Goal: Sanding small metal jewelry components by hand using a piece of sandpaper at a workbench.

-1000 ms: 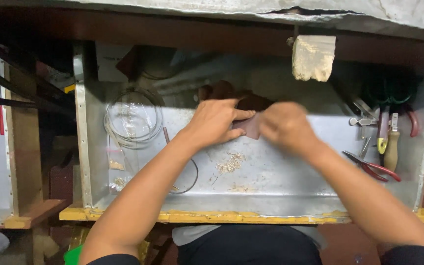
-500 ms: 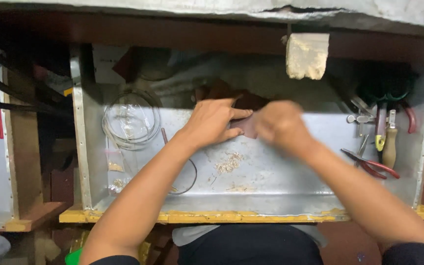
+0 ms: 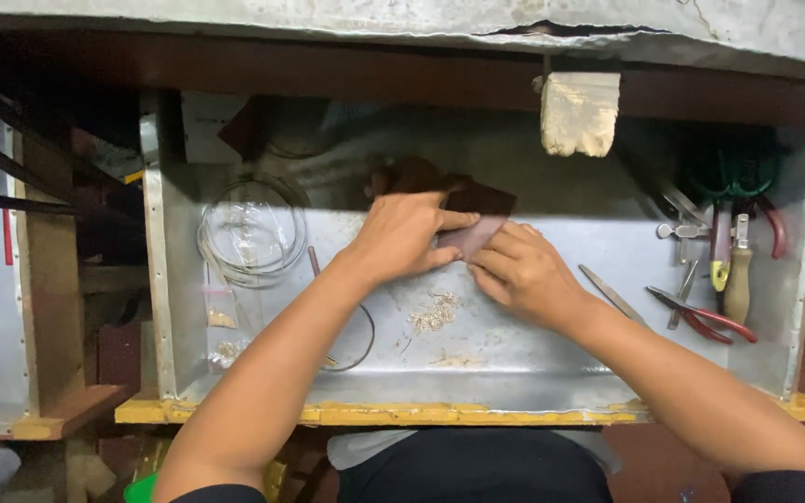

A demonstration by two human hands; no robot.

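Note:
Both of my hands meet over a shallow metal tray (image 3: 552, 368) in front of me. My left hand (image 3: 404, 237) presses a dark brown sheet, like sandpaper (image 3: 477, 216), against the tray floor, thumb on its top edge. My right hand (image 3: 525, 274) is curled at the sheet's lower edge with the fingers bunched; whatever small thing they pinch is hidden. A little heap of small gold-coloured rings (image 3: 434, 313) lies just below the hands.
Coiled clear wire in a bag (image 3: 252, 229) lies at the tray's left. Pliers with red handles (image 3: 706, 315), tweezers (image 3: 611, 292) and other hand tools (image 3: 727, 251) crowd the right side. A pale block (image 3: 579, 112) sticks out above. A yellow rim (image 3: 440, 412) edges the front.
My right hand has slid down and to the right off the brown sheet, which now shows more. The left hand stays pressed on it.

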